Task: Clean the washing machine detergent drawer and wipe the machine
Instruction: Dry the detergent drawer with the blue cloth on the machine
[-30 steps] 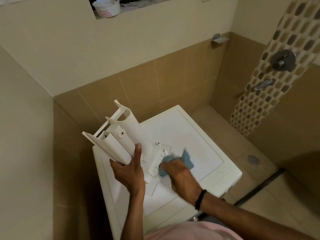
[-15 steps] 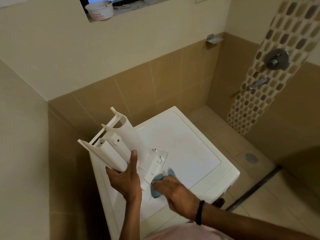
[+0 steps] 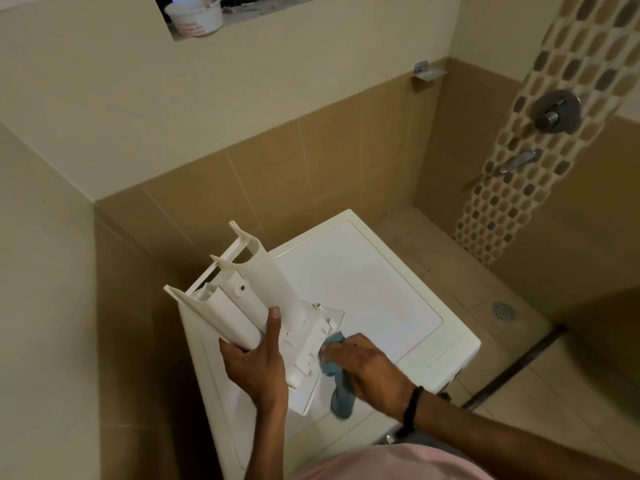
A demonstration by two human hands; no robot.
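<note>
The white detergent drawer (image 3: 242, 299) is out of the machine and held bottom-up above the white washing machine top (image 3: 363, 289). My left hand (image 3: 258, 363) grips the drawer near its front panel, thumb up along the underside. My right hand (image 3: 367, 367) holds a blue cloth (image 3: 337, 372) bunched against the drawer's front end, with a tail of cloth hanging down over the machine top.
The machine stands in a tiled corner, walls close behind and to its left. A shower valve (image 3: 556, 112) and spout (image 3: 517, 161) are on the mosaic strip at right. A floor drain (image 3: 504, 310) lies beyond the machine. A white tub (image 3: 195, 15) sits on the window ledge.
My right hand has slid the cloth down and toward me along the drawer's front end. The left hand keeps the same grip; the view shifted slightly.
</note>
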